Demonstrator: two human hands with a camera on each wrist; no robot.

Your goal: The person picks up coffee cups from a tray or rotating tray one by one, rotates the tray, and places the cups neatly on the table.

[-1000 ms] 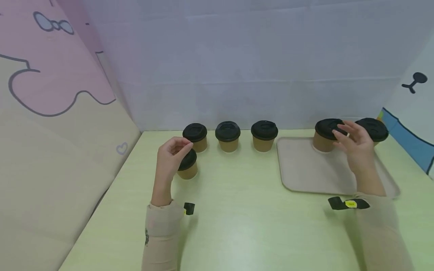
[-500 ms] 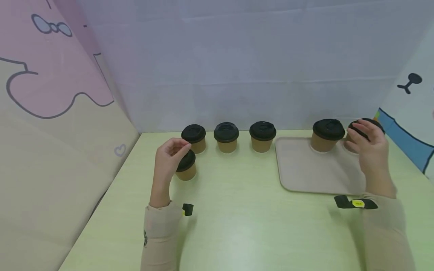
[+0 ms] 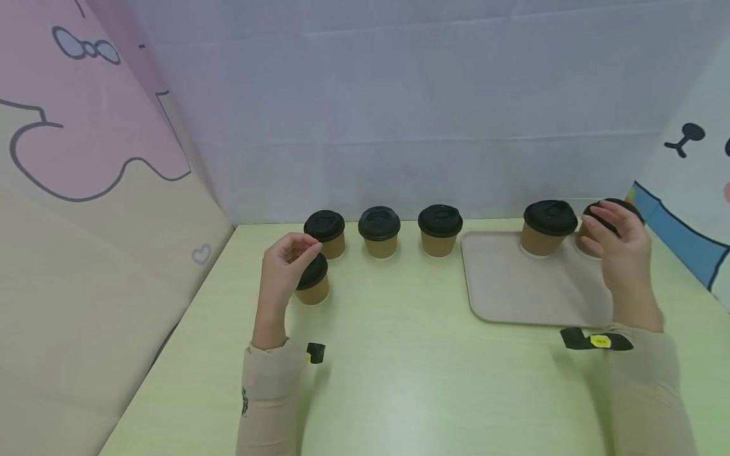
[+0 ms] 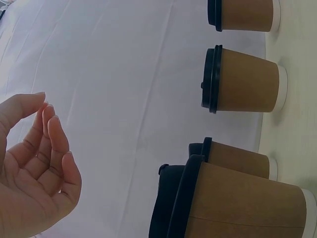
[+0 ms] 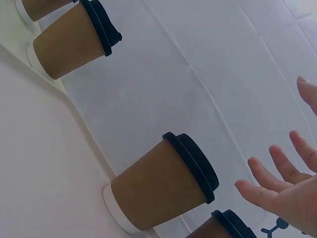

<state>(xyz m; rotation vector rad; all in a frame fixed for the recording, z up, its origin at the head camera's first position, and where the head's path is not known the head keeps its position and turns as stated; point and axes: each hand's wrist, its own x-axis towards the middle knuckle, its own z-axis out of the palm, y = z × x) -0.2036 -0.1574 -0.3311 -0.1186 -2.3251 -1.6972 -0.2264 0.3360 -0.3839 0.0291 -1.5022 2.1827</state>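
My left hand (image 3: pixel 285 272) hovers above a brown paper coffee cup (image 3: pixel 313 292) with a black lid, partly hiding it. Its fingers are loosely curled, thumb close to the fingertips, and the left wrist view shows nothing between them. At the right, my right hand (image 3: pixel 626 259) is raised in front of a second lidded coffee cup (image 3: pixel 587 242) on the tray, covering part of it. In the right wrist view its fingers (image 5: pixel 267 173) are spread and apart from the cups. Another lidded coffee cup (image 3: pixel 542 239) stands upright on the beige tray (image 3: pixel 513 297).
Three more lidded cups stand in a row along the table's back edge: a left cup (image 3: pixel 335 246), a middle cup (image 3: pixel 381 246) and a right cup (image 3: pixel 439 244). A pale cloth backdrop (image 3: pixel 399 114) rises behind the light table (image 3: pixel 399 373), with printed panels at both sides.
My right hand has shifted right, from in front of the left cup on the tray to in front of the right one. The left hand keeps its pose; the cups stay put.
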